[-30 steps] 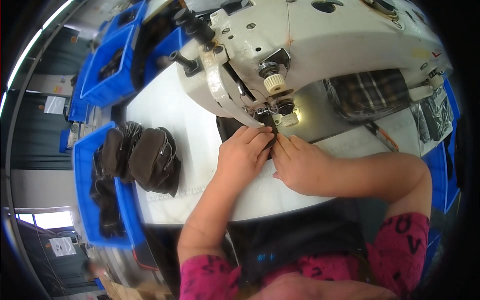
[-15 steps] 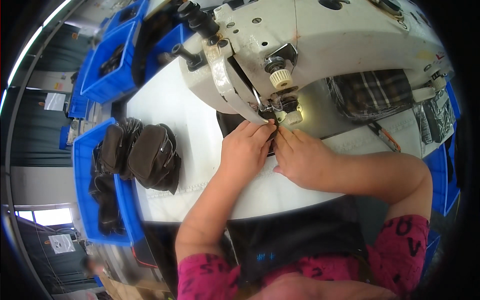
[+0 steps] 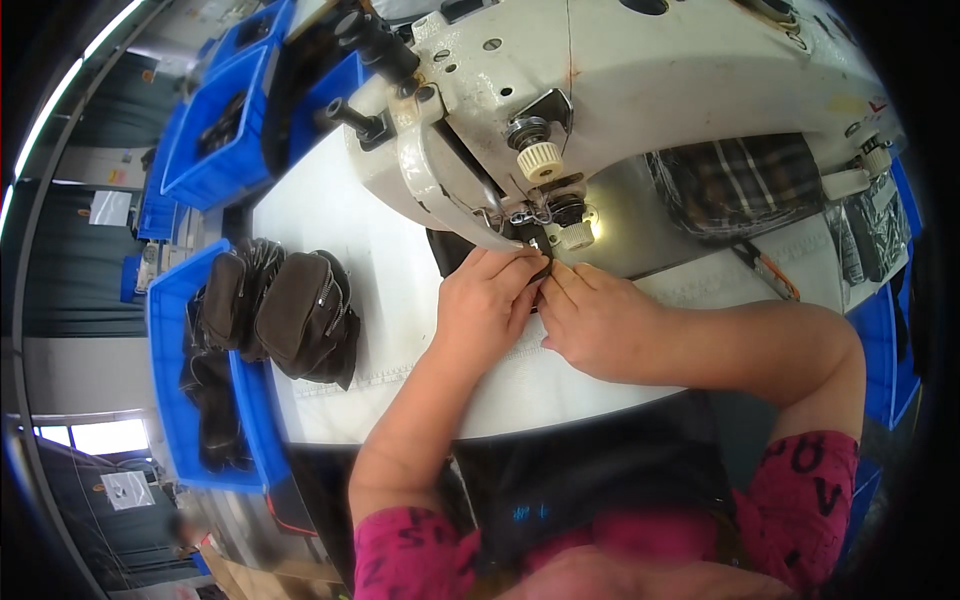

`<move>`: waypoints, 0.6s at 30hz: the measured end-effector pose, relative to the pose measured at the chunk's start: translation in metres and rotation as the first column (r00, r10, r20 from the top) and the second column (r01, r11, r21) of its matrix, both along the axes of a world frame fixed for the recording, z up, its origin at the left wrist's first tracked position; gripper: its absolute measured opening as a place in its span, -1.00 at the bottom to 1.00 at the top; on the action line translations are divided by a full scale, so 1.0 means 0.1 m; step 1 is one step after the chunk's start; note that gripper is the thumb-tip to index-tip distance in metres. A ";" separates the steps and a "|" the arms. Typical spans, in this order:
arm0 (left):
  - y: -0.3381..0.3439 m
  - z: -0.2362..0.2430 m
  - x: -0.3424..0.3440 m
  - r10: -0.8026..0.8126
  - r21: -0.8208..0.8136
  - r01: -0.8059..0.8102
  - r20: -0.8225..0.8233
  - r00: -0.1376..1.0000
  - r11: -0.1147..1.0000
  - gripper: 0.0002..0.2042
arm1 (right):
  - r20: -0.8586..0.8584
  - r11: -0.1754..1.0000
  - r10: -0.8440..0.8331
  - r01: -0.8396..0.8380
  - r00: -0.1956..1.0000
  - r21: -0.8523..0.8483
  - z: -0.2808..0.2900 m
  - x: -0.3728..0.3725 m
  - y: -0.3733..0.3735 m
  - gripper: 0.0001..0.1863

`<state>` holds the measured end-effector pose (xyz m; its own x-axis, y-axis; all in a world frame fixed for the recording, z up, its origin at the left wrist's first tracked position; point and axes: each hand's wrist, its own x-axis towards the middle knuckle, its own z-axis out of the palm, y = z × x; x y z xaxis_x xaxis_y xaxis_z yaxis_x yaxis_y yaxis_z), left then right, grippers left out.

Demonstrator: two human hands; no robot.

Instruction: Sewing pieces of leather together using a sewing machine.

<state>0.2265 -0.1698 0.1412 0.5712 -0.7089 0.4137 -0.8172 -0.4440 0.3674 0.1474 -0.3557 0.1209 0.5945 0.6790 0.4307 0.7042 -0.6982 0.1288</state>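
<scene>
Under the needle area of a cream-white sewing machine (image 3: 690,60) lies a dark fabric piece (image 3: 452,252), mostly covered by my fingers. My left hand (image 3: 487,305) is closed on its near edge, thumb and fingers pressed together. Close beside it, my right hand (image 3: 605,322) pinches the same piece, its fingertips almost touching the left ones. The presser foot is just beyond my fingertips, but its contact with the fabric cannot be made out. A lamp lights the metal plate right of the needle.
Left on the white table (image 3: 400,400) stand dark brown zippered pouches (image 3: 300,315), next to a blue bin (image 3: 262,440) holding more dark pieces. Plaid fabric (image 3: 740,185) lies under the machine arm. Orange-handled snips (image 3: 775,275) and plastic-wrapped packets (image 3: 870,240) are at the right.
Both hands have shifted slightly left with the dark fabric piece still between their fingers. The machine head appears a little farther left in the picture. The pouches and snips stay put.
</scene>
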 end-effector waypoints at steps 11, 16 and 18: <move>-0.01 -0.01 0.04 0.025 0.020 -0.025 0.031 0.999 0.999 -0.75 | -0.055 0.999 -0.003 0.005 0.998 0.041 0.03 0.03 0.02 -0.52; 0.01 0.02 0.03 0.015 0.036 -0.016 0.032 0.999 0.999 -0.77 | -0.052 0.999 0.006 -0.003 0.999 0.043 0.03 0.00 0.03 -0.53; 0.01 0.03 0.04 0.003 0.032 -0.004 0.029 1.000 0.999 -0.77 | -0.044 0.999 0.010 -0.008 0.999 0.032 0.04 0.00 0.04 -0.53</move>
